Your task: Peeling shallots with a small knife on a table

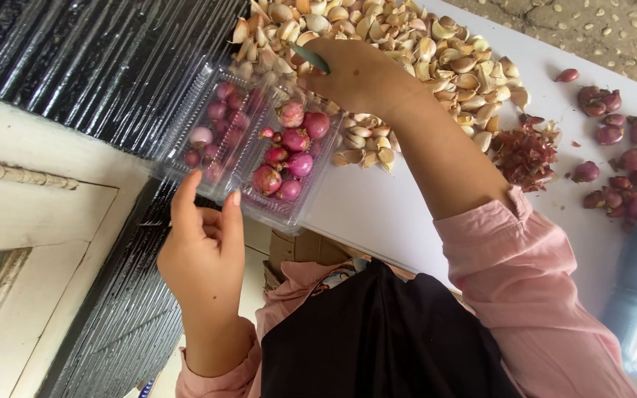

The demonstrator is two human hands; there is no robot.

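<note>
Hiding its fingertips, right hand (359, 74) blocks the clear tray's (248, 147) far edge.

A clear, thin plastic clamshell box (248, 151) with ribbed walls lies open, tilted, half over the edge of the white table (385, 206). The left hand's (202, 254) grip pinches its near rim between thumb and fingers, so the box spreads up and away from that grip. Its two halves sit side by side: the half directly above the grip holds a few small peeled purple-pink shallots (215, 121), seen blurred through the plastic; the half to the right of the grip holds larger, glossy peeled red shallots (289, 158) heaped together. The right hand's (359, 74) grip closes just past the box's far rim.
</note>
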